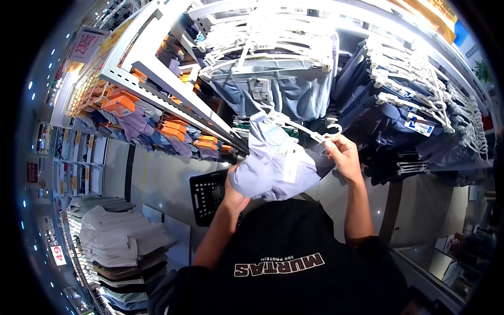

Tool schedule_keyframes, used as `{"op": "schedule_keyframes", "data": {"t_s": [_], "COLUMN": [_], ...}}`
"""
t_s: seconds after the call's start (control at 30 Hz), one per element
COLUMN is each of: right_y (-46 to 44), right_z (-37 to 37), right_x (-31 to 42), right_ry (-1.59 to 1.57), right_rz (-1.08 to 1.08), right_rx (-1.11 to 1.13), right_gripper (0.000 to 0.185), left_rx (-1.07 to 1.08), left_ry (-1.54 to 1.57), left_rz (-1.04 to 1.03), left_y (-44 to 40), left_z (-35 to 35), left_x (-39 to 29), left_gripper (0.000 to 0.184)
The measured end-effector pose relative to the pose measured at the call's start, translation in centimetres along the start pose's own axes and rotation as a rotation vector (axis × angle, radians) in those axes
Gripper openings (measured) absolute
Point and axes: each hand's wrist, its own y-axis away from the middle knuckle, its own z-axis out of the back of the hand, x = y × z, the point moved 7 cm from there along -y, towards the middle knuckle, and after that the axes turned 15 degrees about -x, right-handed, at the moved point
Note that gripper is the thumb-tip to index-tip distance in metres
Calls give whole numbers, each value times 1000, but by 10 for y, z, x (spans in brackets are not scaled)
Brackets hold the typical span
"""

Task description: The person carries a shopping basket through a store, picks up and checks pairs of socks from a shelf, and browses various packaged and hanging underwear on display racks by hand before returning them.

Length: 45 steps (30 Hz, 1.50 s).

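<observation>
A light lavender garment (pixel 262 167) with a white tag on its front hangs bunched in front of my chest. My left hand (pixel 236 190) is closed on its lower left side, with part of the fingers hidden behind the cloth. My right hand (pixel 340 152) pinches a white clip hanger (pixel 310 132) close to its hook, thumb and fingers together. The other end of the hanger reaches the garment's upper edge. Just beyond, blue-grey trousers (pixel 304 94) hang on a rack.
Dark trousers (pixel 362 73) on white hangers fill the right rack. Garments with orange hanger clips (pixel 173 128) hang at left below a white metal frame (pixel 157 84). A black basket (pixel 205 197) is left of my left hand; folded-looking shirts (pixel 113 233) hang lower left.
</observation>
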Motion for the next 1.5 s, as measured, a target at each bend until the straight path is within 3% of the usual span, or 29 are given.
{"op": "schedule_keyframes", "data": {"t_s": [0.07, 0.17, 0.27, 0.3, 0.4, 0.43, 0.73, 0.83, 0.9, 0.97, 1.07, 1.17, 1.2, 1.27, 1.3, 1.4, 1.47, 1.5], "right_y": [4, 9, 11, 9, 10, 9, 12, 17, 25, 17, 15, 20, 21, 13, 13, 7, 10, 0], "right_z": [1, 5, 9, 14, 19, 17, 13, 4, 2, 7, -6, -12, -14, -14, -10, -14, -6, 9], "right_x": [-4, -13, -15, -22, -28, -29, -63, -57, -36, -67, -58, -9, -1, 7, 0, -5, -7, -35], "right_ry": [22, 108, 90, 95, 73, 1, -265, -438, -391, -450, -804, -1182, -1035, -1204, -1173, -1226, -943, -620], "right_rz": [34, 17, -9, 27, 3, 23, -149, -231, -229, -261, -334, -475, -349, -273, -302, -256, -210, -163], "right_rx": [1, -20, -150, -173, -254, -246, -389, -435, -521, -498, -237, -26, -75, 221, 172, 328, 87, 44], "right_gripper": [16, 17, 20, 23, 26, 28, 34, 34, 34, 34, 38, 47, 50, 51, 51, 49, 48, 49], "left_rx": [87, -68, 247, 281, 392, 368, 493, 711, 818, 962, 778, 664, 598, 560, 534, 452, 408, 364], "left_ry": [-131, 117, -101, -385, -620, -599, -708, -780, -734, -885, -969, -863, -818, -824, -814, -789, -808, -879], "left_rz": [-48, 101, 106, -41, -142, -231, -214, -171, -161, -181, -168, -41, -24, 9, 37, 61, -56, -150], "left_y": [1, 2, 15, 22, 32, 35, 48, 63, 70, 69, 65, 54, 50, 44, 42, 35, 26, 14], "left_z": [-3, 2, -29, -38, -69, -80, -85, -106, -110, -107, -95, -76, -67, -54, -49, -40, -37, -30], "left_x": [7, 27, 28, 24, 18, 12, 29, 33, 46, 54, 52, 58, 61, 66, 69, 66, 52, 40], "left_gripper": [31, 27, 26, 24, 20, 15, 6, 14, 25, 42, 46, 42, 41, 38, 37, 36, 31, 29]}}
